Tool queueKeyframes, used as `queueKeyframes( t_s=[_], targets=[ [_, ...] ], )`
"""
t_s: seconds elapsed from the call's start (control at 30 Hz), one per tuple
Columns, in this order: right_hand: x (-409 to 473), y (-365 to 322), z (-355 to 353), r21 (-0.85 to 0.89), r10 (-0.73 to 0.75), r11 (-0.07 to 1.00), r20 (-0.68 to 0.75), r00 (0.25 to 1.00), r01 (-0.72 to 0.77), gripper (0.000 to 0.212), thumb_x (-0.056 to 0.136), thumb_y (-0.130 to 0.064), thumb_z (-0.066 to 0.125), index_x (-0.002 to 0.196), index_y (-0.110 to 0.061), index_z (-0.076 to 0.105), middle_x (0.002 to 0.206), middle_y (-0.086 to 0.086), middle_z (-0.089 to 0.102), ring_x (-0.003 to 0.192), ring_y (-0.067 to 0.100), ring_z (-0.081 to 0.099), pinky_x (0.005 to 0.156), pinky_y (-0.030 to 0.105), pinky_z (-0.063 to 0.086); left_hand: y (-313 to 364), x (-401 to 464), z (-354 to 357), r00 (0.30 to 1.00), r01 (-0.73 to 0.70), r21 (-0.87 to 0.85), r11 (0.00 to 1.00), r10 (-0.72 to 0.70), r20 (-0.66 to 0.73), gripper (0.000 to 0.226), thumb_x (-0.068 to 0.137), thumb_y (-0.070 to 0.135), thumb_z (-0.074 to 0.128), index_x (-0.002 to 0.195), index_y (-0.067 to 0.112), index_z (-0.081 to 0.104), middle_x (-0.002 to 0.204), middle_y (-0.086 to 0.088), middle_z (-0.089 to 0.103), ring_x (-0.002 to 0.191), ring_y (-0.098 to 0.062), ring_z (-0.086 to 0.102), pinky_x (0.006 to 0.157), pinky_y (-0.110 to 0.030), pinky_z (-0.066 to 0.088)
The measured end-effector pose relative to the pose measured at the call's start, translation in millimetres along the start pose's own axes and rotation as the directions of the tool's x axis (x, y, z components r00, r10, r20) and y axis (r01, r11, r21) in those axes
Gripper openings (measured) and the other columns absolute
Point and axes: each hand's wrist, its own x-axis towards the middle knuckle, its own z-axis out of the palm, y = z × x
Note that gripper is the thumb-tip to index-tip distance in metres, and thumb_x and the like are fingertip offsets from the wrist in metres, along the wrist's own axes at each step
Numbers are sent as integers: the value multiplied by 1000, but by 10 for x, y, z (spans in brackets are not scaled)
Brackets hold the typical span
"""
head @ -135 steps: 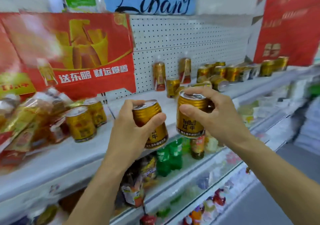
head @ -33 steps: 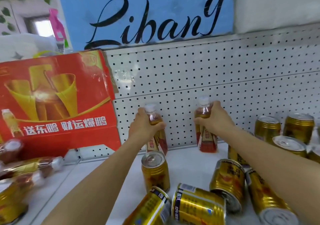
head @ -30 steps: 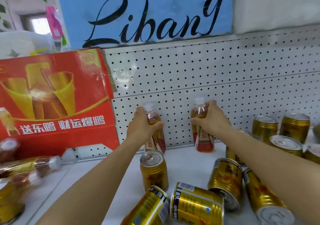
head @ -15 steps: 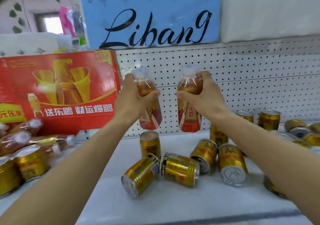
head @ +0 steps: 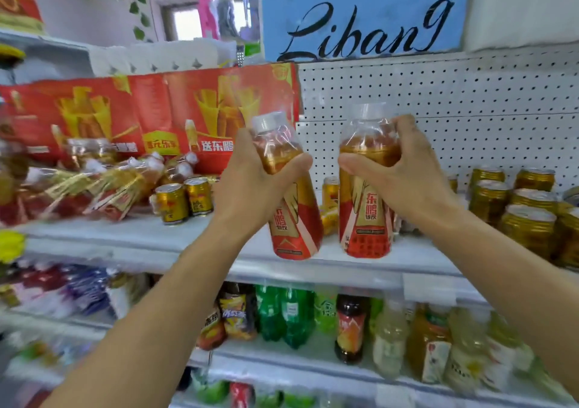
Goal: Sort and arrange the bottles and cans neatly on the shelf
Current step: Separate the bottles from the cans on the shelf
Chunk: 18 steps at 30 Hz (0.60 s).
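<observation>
Both bottles now sit higher and nearer to me than half a second ago, lifted clear of the white metal shelf (head: pixel 150 244) and drawn out past its front edge, and my view has swung left and down so the lower rows of drinks show.

That shelf runs across the middle, backed by a white pegboard panel (head: pixel 470 119) with a blue board lettered in black script (head: pixel 363 12) above it. Leaning at the back left is a long red carton printed with gold shapes (head: pixel 150 109). In front of it lies a blurred heap of wrapped bottles (head: pixel 94 178), and beside that heap two small gold cans (head: pixel 185 199) stand upright. A cluster of gold cans (head: pixel 520 207) stands at the right end. Below, a second shelf (head: pixel 282 357) carries green, dark and pale yellow bottles.

My left hand (head: pixel 250 185) grips the clear plastic bottle of amber drink with a red and gold label (head: pixel 291 213) round its shoulder, fingers curled and thumb across the front; it tilts, base to the right. My right hand (head: pixel 404 175) grips the matching second bottle (head: pixel 366 207) near its neck the same way, and that one hangs nearly upright. They are just beside each other, not touching.
</observation>
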Motion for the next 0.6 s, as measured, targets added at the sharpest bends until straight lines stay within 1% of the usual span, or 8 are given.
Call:
queueKeyframes(
  t_s=[0.07, 0.17, 0.23, 0.3, 0.37, 0.5, 0.6],
  targets=[
    [-145, -143, 181, 37, 3, 999, 33, 999, -4, 61, 59, -64, 70, 103, -31, 44, 90, -11, 63, 85, 10, 65, 81, 48, 55, -97, -176, -253, 1000, 16, 6, 1000, -16, -18, 64, 66, 71, 66, 111, 35, 40, 100, 16, 65, 90, -7, 66, 83, -45, 55],
    [-292, -344, 509, 83, -9, 997, 84, 996, 2, 58, 59, -64, 70, 101, -33, 43, 88, -12, 64, 83, 10, 66, 80, 48, 56, -293, -354, -631, 997, 57, 32, 998, -55, -47, 56, 74, 62, 70, 112, 33, 41, 99, 17, 65, 89, -6, 65, 84, -45, 54],
    [-361, -489, 774, 97, -21, 995, 116, 993, 10, 56, 61, -64, 70, 101, -35, 43, 86, -11, 65, 82, 10, 67, 79, 47, 57, -463, -430, -886, 995, 79, 56, 995, -75, -61, 58, 75, 62, 70, 114, 32, 41, 100, 17, 65, 90, -6, 65, 84, -45, 54],
    [-422, -648, 1073, 106, -35, 994, 150, 988, 19, 54, 62, -64, 70, 100, -36, 44, 87, -11, 66, 81, 8, 68, 77, 46, 57, -662, -462, -1155, 993, 96, 67, 993, -91, -78, 56, 74, 63, 70, 114, 36, 40, 100, 19, 64, 89, -4, 64, 84, -45, 54],
    [-462, -804, 1415, 120, -51, 992, 174, 983, 30, 52, 62, -64, 70, 99, -37, 44, 87, -10, 66, 81, 8, 67, 77, 46, 57, -889, -449, -1460, 990, 119, 79, 990, -112, -86, 55, 74, 62, 70, 113, 38, 40, 99, 20, 64, 87, 0, 63, 84, -44, 53],
    [-506, -1128, 2201, 164, -64, 986, 184, 981, 33, 55, 62, -66, 70, 102, -38, 45, 90, -10, 65, 84, 11, 66, 80, 48, 55, -1409, -350, -2154, 986, 156, 122, 980, -148, -74, 58, 72, 68, 67, 113, 38, 39, 103, 20, 62, 93, -3, 63, 86, -44, 53],
    [-536, -1325, 2849, 206, -49, 978, 181, 982, 11, 58, 58, -69, 68, 102, -38, 46, 89, -11, 65, 83, 10, 66, 80, 50, 55, -1829, -247, -2686, 983, 173, 169, 970, -160, -85, 57, 72, 67, 67, 113, 40, 38, 102, 21, 61, 91, -1, 62, 84, -42, 54]
  ],
)
